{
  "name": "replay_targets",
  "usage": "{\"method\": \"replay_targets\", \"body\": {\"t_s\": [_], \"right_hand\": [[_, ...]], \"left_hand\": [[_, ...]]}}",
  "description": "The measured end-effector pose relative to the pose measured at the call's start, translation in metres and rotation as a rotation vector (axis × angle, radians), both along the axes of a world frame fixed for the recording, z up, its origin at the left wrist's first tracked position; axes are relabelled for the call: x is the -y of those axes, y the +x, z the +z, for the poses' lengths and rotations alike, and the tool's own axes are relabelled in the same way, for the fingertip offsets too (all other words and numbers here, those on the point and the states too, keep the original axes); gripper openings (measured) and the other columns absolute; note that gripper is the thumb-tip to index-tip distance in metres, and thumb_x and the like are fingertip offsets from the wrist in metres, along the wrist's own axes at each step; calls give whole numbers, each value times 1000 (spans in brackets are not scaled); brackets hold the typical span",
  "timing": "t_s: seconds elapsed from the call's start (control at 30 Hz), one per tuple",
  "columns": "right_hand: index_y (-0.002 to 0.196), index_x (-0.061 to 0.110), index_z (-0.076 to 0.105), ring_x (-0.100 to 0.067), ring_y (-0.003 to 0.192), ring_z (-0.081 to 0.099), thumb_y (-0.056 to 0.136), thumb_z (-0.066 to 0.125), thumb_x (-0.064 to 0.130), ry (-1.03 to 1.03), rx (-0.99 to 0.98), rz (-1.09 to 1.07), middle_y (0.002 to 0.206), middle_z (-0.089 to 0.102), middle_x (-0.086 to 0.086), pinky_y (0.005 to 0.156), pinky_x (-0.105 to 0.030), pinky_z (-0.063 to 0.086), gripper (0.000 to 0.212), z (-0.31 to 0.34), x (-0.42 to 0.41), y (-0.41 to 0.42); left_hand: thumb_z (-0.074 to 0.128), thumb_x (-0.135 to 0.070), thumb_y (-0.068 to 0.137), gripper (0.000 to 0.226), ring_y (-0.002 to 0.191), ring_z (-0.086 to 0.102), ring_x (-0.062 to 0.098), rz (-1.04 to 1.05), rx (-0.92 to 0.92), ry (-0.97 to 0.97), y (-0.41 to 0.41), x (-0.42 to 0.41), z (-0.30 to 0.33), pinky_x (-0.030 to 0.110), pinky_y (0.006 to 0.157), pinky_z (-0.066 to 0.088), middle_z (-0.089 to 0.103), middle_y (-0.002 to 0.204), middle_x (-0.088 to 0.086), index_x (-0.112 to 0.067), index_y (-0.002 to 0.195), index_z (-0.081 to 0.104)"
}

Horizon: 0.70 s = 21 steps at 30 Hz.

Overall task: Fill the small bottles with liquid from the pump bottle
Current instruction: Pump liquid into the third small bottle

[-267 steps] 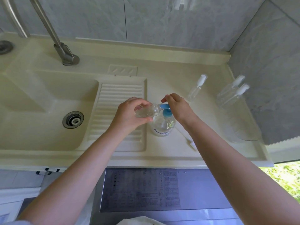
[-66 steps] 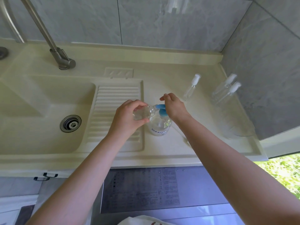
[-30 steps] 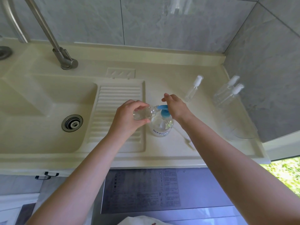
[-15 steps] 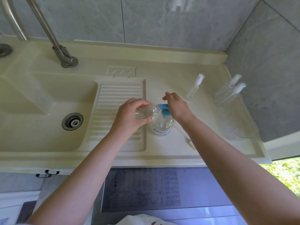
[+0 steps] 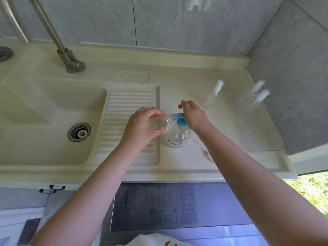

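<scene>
From the head camera, my left hand (image 5: 142, 126) gripped a small clear bottle (image 5: 159, 122) tilted on its side, its open neck held right at the blue spout of the pump bottle (image 5: 177, 137), which stood on the counter (image 5: 177, 89) just beside the ribbed drainboard (image 5: 127, 125). My right hand (image 5: 193, 115) rested on the blue pump head (image 5: 181, 121), fingers fairly straight and pressing rather than gripping. I judged this to be the filling step for this bottle. Three capped small bottles (image 5: 213, 94) (image 5: 250, 96) (image 5: 255, 103) stood further right, near the wall. The next move called for steady presses with the neck kept aligned, or liquid would spill.
</scene>
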State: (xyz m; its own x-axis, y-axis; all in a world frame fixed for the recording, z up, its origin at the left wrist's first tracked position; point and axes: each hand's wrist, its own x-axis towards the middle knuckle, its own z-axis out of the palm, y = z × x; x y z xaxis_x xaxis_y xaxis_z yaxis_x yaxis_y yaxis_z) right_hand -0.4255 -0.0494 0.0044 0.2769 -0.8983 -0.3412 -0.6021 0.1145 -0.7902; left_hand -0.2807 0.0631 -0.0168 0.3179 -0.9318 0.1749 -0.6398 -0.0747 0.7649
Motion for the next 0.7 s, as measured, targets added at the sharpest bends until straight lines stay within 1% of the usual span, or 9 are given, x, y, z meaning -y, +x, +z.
{"method": "replay_targets", "body": {"t_s": [0.1, 0.17, 0.23, 0.3, 0.37, 0.4, 0.53, 0.63, 0.7], "right_hand": [[115, 24, 63, -20, 92, 55, 100, 33, 51, 40, -7, 14, 110, 58, 3, 83, -33, 45, 43, 0, 2, -2], [116, 21, 63, -19, 93, 54, 101, 33, 48, 20, -1, 5, 105, 59, 6, 80, -32, 43, 42, -1, 3, -1], [120, 15, 61, -21, 97, 54, 104, 30, 38, -20, -14, 0, 95, 58, 12, 82, -31, 43, 41, 1, 0, 0], [123, 10, 57, -28, 104, 56, 106, 27, 28, -117, -84, 41, 101, 60, 5, 88, -35, 45, 39, 0, -4, 3], [123, 10, 55, -32, 108, 58, 106, 26, 29, -198, -139, 43, 110, 62, -6, 90, -38, 45, 39, -3, -8, 4], [122, 11, 56, -32, 108, 58, 106, 27, 30, -193, -130, 33, 107, 62, -4, 90, -38, 45, 39, -3, -8, 3], [115, 16, 62, -23, 95, 56, 104, 32, 40, -37, -3, 6, 94, 57, 9, 83, -33, 45, 41, -1, -2, -2], [104, 21, 66, -14, 79, 54, 101, 35, 50, 15, 23, 5, 99, 60, 6, 76, -31, 44, 42, -2, 2, -5], [105, 20, 66, -14, 77, 53, 101, 35, 47, 0, 18, 11, 95, 59, 7, 75, -30, 43, 41, -2, 2, -3]], "left_hand": [[90, -15, 60, 49, 90, 56, -7, 3, -11, -4, -1, -1, 0, -2, 81, 32, 63, 97, -7, -24, 103, 70], [90, -15, 60, 49, 91, 60, -1, 0, -18, -4, -2, -2, 0, -1, 83, 34, 63, 97, -6, -24, 104, 70], [90, -17, 61, 49, 92, 62, 4, -2, -16, 0, -2, -2, 0, 4, 86, 39, 63, 98, -6, -25, 105, 70], [90, -18, 61, 50, 92, 62, 6, -4, -19, 8, -2, -2, 0, 12, 89, 45, 62, 99, -5, -26, 106, 70], [90, -18, 61, 50, 90, 63, 7, -7, -17, 13, -3, -2, 0, 17, 90, 47, 61, 99, -3, -26, 106, 69], [90, -18, 61, 51, 89, 63, 8, -8, -15, 15, -3, -3, -1, 18, 90, 48, 61, 99, -2, -27, 106, 69], [90, -17, 61, 51, 89, 64, 8, -3, -31, 15, -4, -3, 0, 11, 87, 45, 61, 99, -3, -27, 106, 69], [90, -17, 61, 50, 90, 64, 6, 2, -36, 7, -4, -3, 1, 8, 87, 44, 61, 99, -4, -27, 106, 69], [90, -18, 62, 50, 91, 64, 5, 5, -32, 1, -5, -4, 2, 6, 86, 42, 61, 100, -5, -27, 106, 69]]}}
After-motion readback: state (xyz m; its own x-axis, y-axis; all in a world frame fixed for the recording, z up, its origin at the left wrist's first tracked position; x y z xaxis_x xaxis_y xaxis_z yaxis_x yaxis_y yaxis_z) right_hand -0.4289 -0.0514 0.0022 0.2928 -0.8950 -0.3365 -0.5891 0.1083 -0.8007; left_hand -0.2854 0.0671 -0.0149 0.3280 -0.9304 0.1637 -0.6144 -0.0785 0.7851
